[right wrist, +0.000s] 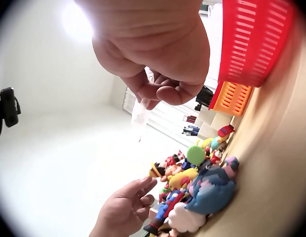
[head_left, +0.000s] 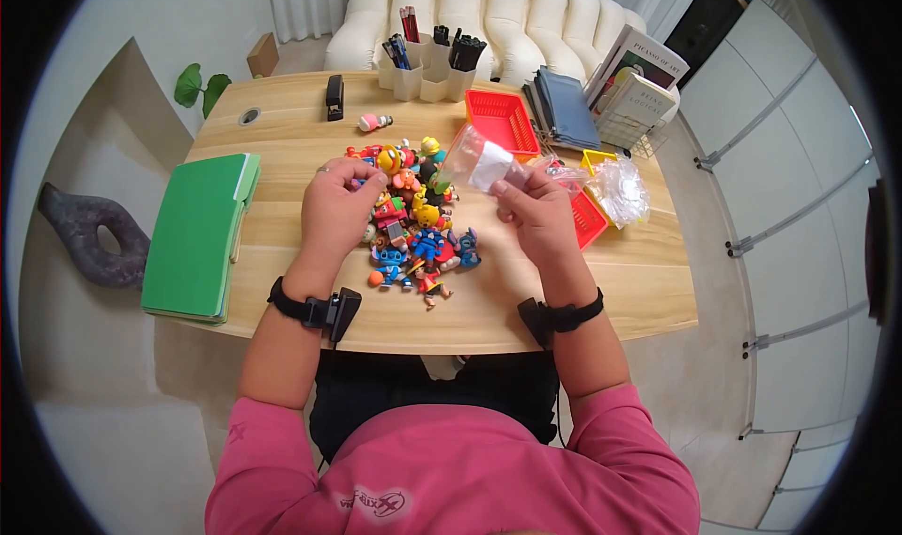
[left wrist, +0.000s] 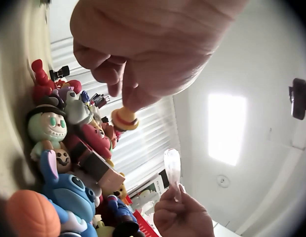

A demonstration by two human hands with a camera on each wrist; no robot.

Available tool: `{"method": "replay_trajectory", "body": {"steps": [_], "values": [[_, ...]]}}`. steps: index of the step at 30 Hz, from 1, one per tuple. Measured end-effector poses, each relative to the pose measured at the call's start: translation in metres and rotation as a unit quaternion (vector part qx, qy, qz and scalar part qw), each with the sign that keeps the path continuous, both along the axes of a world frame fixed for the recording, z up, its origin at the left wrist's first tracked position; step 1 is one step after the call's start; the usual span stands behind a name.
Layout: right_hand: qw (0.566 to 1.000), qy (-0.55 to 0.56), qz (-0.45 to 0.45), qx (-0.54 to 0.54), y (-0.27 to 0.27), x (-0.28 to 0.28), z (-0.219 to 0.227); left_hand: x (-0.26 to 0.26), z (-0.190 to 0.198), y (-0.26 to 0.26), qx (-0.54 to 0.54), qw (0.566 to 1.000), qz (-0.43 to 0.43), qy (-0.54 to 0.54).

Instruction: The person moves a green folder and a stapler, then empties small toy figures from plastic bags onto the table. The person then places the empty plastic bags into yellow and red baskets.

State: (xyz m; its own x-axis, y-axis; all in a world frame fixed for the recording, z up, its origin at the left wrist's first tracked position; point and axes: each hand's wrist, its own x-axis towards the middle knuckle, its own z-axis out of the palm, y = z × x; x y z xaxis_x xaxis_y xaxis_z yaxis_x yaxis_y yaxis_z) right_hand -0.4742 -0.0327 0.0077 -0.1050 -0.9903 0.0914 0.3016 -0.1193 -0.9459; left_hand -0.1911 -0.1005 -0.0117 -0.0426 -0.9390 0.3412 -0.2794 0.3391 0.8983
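Note:
My left hand (head_left: 340, 206) is over the left side of a pile of small toy figures (head_left: 427, 217). Its thumb and fingers pinch a figure with a yellow hat (left wrist: 125, 118), mostly hidden by the hand in the left wrist view. To the right of the pile, my right hand (head_left: 540, 214) pinches a clear plastic bag (head_left: 467, 157) with a white label, held above the table. The bag hangs from the fingertips in the right wrist view. A blue figure (left wrist: 74, 195) and an orange ball (left wrist: 33, 214) lie at the pile's near edge.
Right of the pile are red baskets (head_left: 503, 117) and a yellow basket (head_left: 592, 159) with clear bags (head_left: 620, 192). Pen holders (head_left: 427, 77), a black stapler (head_left: 334, 98) and a pink-and-white toy (head_left: 374, 122) stand or lie behind. Green folders (head_left: 197, 239) lie left; blue folders (head_left: 564, 109) lie back right.

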Motion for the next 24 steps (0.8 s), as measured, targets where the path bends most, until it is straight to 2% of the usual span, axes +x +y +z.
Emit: {"method": "replay_trajectory", "body": {"steps": [1, 5, 7, 8, 10, 11, 12, 14, 16, 18, 20, 22, 24], "values": [[1.000, 0.015, 0.006, 0.003, 0.001, 0.004, -0.001, -0.001, 0.002, 0.002, 0.011, 0.999, 0.003, -0.030], [0.998, 0.047, 0.044, 0.001, 0.006, 0.014, 0.001, -0.003, 0.011, 0.009, 0.042, 0.999, -0.020, -0.007], [0.996, 0.055, 0.068, 0.007, 0.009, 0.020, 0.002, -0.005, 0.014, 0.014, 0.038, 0.980, -0.144, 0.132], [0.994, 0.063, 0.092, 0.013, 0.011, 0.022, 0.002, -0.008, 0.018, 0.019, 0.038, 0.980, -0.146, 0.131], [0.990, 0.062, 0.124, 0.012, 0.013, 0.022, 0.003, -0.015, 0.026, 0.032, 0.077, 0.933, -0.272, 0.225], [0.988, 0.046, 0.146, 0.016, 0.016, 0.026, 0.005, -0.018, 0.023, 0.032, 0.062, 0.945, -0.272, 0.170], [0.985, 0.030, 0.169, 0.021, 0.019, 0.030, 0.008, -0.016, 0.021, 0.032, 0.063, 0.945, -0.273, 0.170], [0.987, 0.017, 0.154, 0.032, 0.021, 0.034, 0.008, -0.011, 0.019, 0.030, 0.142, 0.938, -0.290, 0.125], [0.980, 0.113, 0.163, 0.022, 0.017, 0.026, -0.001, -0.011, 0.017, 0.029, 0.155, 0.938, -0.271, 0.149], [0.985, 0.118, 0.128, 0.012, 0.013, 0.025, -0.008, -0.014, 0.017, 0.030, 0.168, 0.938, -0.250, 0.173], [0.988, 0.123, 0.094, 0.002, 0.011, 0.027, -0.010, -0.021, 0.017, 0.034, 0.081, 0.962, -0.212, 0.155], [0.998, 0.030, 0.045, 0.025, 0.011, 0.036, -0.008, -0.021, 0.010, 0.032, 0.061, 0.966, -0.206, 0.143], [0.997, -0.007, 0.071, 0.043, 0.016, 0.045, 0.003, -0.021, 0.006, 0.030, 0.038, 0.968, -0.209, 0.134]]}}
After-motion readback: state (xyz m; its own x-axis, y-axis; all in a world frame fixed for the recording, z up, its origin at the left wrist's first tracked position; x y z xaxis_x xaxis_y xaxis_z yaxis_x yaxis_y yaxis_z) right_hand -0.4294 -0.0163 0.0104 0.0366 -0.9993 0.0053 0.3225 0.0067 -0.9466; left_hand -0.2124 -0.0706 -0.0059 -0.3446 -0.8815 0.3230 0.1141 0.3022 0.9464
